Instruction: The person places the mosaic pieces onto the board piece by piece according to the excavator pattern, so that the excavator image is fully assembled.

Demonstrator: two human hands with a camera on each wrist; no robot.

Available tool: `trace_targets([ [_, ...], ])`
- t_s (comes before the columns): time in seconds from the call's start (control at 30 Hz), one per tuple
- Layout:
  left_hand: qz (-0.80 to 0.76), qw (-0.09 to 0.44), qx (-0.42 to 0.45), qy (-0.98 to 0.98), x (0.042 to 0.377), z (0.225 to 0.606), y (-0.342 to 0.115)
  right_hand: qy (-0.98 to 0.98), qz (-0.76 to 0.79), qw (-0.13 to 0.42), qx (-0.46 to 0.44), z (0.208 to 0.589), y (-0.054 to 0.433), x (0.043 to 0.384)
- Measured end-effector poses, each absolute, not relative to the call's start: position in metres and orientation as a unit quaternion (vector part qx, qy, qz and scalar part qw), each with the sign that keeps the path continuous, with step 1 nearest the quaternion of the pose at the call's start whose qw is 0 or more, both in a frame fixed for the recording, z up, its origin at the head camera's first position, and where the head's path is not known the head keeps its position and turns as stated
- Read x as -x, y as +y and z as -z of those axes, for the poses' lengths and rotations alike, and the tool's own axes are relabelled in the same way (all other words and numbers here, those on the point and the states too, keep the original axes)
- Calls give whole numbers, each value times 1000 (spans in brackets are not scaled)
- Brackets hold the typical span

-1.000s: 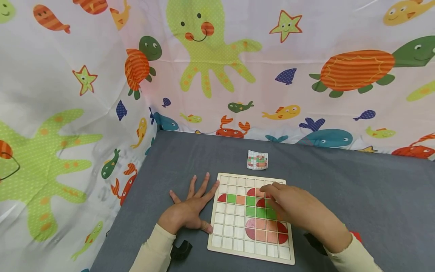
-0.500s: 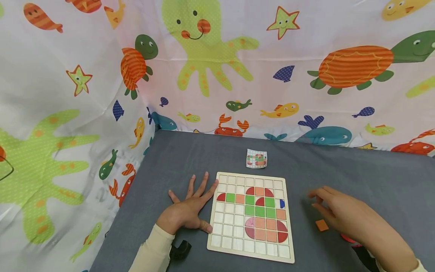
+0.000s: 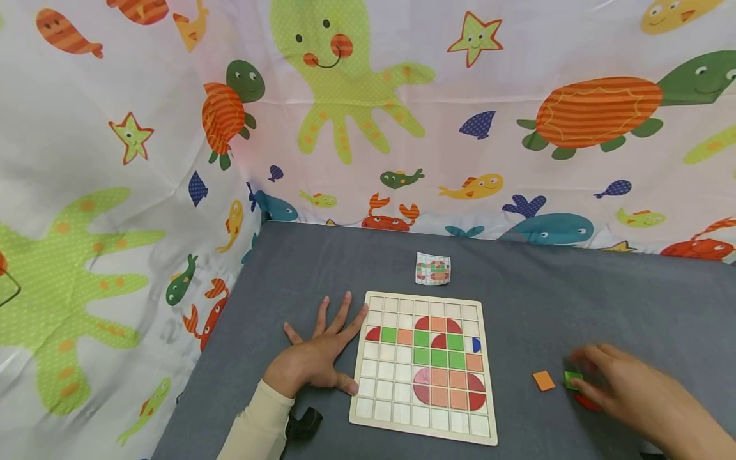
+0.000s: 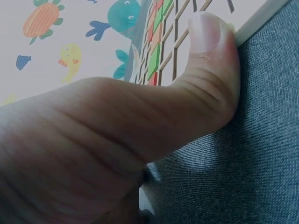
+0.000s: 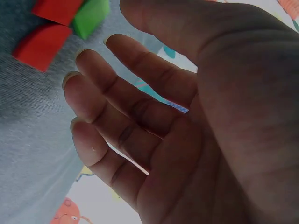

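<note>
A square wooden grid board (image 3: pixel 391 418) lies on the grey cloth, with red, green, salmon, pink and blue tiles in several of its cells. My left hand (image 3: pixel 313 361) rests beside it with spread fingers, the thumb on the board's left edge, as the left wrist view also shows. Off to the right, my right hand (image 3: pixel 632 390) hovers around a green tile (image 3: pixel 572 380). In the right wrist view its loosely bent fingers hold nothing, and the green tile (image 5: pixel 91 17) lies just beyond the thumb. Red pieces (image 5: pixel 43 46) lie against that tile.
An orange square tile (image 3: pixel 543 381) lies between the board and my right hand. Behind the board is a small card (image 3: pixel 433 269) printed with a coloured grid pattern. A white curtain (image 3: pixel 402 140) with sea animals closes off the back and left.
My right hand has left the board's upper right and moved right to the loose tiles, uncovering a blue half-round piece on the board. The left hand stays in place.
</note>
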State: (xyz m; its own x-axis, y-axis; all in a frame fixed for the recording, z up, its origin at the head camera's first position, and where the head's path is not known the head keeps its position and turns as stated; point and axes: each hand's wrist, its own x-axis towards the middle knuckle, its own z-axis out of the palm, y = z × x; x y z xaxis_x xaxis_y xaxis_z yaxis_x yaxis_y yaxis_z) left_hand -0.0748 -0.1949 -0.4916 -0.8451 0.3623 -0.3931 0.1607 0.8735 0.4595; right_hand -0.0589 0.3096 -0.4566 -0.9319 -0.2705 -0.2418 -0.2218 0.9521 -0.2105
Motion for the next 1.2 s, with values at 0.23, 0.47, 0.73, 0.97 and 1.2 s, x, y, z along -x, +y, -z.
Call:
trace_targets([
  [0.23,-210,226,-147,940,72,487,-195,976,89,165,113,462,309,57],
  [0.47,-212,229,-145,939,74,497,-198,979,87,130,129,468,307,52],
  [0.73,-214,230,-141,939,74,497,-198,978,95,134,131,469,301,53],
  [0.97,-213,228,-134,941,74,500,-197,979,81,126,142,467,298,52],
  [1.2,-215,233,-141,938,75,501,-198,981,87,63,160,467,295,47],
])
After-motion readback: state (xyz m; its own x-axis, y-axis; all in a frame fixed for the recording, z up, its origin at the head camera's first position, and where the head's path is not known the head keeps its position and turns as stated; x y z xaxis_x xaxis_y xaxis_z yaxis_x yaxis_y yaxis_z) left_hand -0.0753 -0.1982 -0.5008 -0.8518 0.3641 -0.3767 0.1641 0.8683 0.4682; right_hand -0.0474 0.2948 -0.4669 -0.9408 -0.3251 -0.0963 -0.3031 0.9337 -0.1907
